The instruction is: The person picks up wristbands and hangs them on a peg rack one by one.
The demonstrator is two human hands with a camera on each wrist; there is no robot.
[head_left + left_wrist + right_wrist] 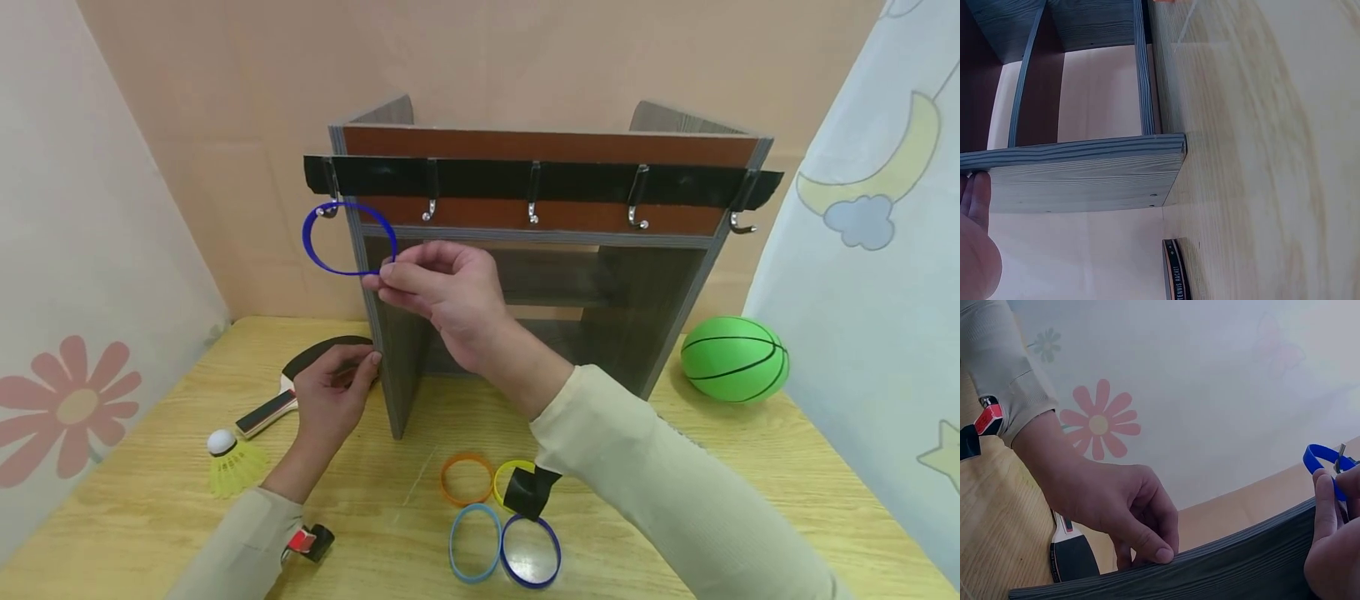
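My right hand [457, 292] pinches a blue silicone wristband [307, 237] between thumb and fingers at its lower right. The band's upper left overlaps the leftmost metal hook [328, 210] of a black strip [480, 179]; in the right wrist view the hook's tip shows inside the loop. That strip runs across the front of a grey-and-brown wooden shelf [675, 308]. Lower down, my left hand [333, 387] holds the shelf's left side panel [1085, 187], thumb tip and fingertips at its front edge [1241, 540]. Several more hooks along the strip are bare.
On the table lie orange [467, 502], yellow [498, 483], light blue [452, 546] and dark blue [558, 554] wristbands, partly under my right forearm. A paddle [266, 414] and yellow shuttlecock [236, 468] sit left of the shelf, a green ball [735, 358] right.
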